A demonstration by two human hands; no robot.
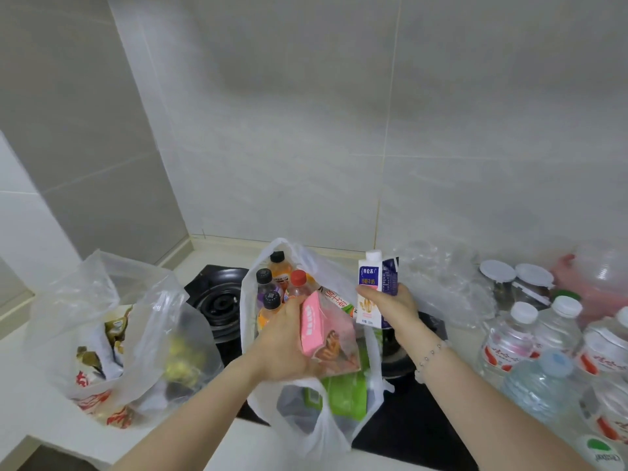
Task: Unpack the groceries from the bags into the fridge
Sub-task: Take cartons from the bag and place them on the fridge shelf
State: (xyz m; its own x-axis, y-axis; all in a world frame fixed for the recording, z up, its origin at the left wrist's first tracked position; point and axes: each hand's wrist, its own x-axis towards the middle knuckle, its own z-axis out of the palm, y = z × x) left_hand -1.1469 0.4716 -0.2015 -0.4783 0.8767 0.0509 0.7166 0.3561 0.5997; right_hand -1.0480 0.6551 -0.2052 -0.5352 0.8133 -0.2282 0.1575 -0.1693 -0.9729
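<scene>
Crinkled translucent plastic forms the centre bag (334, 433); pink carton (314, 329) and milk carton (369, 278) show glossy printed paperboard; water bottles (508, 341) at 3 o'clock are clear plastic; hob (221, 302) gleams black.

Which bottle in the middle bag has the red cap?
The rightmost bottle of the four, just above the pink carton; the others have black caps.

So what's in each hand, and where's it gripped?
The left hand grips the pink carton by its left side; the right hand grips the milk carton round its middle, thumb across the front.
</scene>
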